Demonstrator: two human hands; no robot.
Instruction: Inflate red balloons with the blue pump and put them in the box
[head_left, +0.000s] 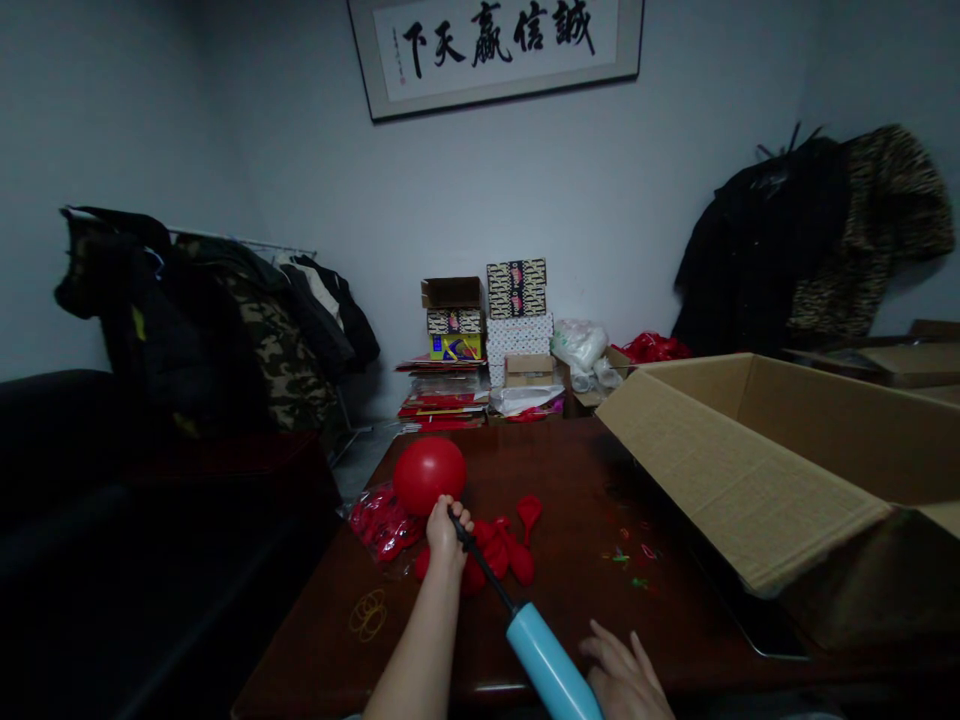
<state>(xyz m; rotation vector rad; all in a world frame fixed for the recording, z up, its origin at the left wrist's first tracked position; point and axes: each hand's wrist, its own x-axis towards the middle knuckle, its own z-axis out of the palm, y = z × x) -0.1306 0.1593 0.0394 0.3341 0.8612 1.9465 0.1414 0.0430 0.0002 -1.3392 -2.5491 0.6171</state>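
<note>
My left hand (448,535) grips the black nozzle of a light blue hand pump (544,660), pinching the neck of an inflated red balloon (429,475) onto it. My right hand (624,675) rests on the table just to the right of the pump's lower end, fingers apart and holding nothing. Several limp red balloons (499,550) lie under and beyond my left hand. A clear bag of red balloons (382,522) lies to its left, and a small bunch of rubber bands (367,615) lies nearer the table edge.
The dark wooden table (570,480) holds a large open cardboard box (750,460) on the right, with small coloured bits (626,555) in front of it. Stacked boxes and red packets stand beyond the far edge. A dark sofa (90,480) is at left, with hanging clothes behind.
</note>
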